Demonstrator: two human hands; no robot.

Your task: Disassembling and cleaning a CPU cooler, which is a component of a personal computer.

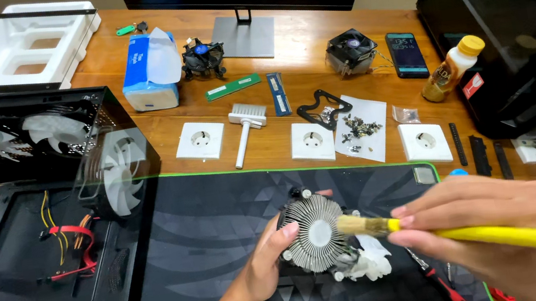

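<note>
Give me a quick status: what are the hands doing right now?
Left hand steadies round finned heatsink on the dark mat. Right hand, grip closed on yellow brush, bristles on the fins. Nothing in the way.

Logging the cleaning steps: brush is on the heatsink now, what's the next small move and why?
Probably sweep the bristles outward along the fins. The right hand holds the yellow-handled brush with its tip resting just right of the centre of the round finned heatsink, which the left hand steadies on the dark mat. The fins run radially, so a stroke from centre to rim would follow them.
</note>
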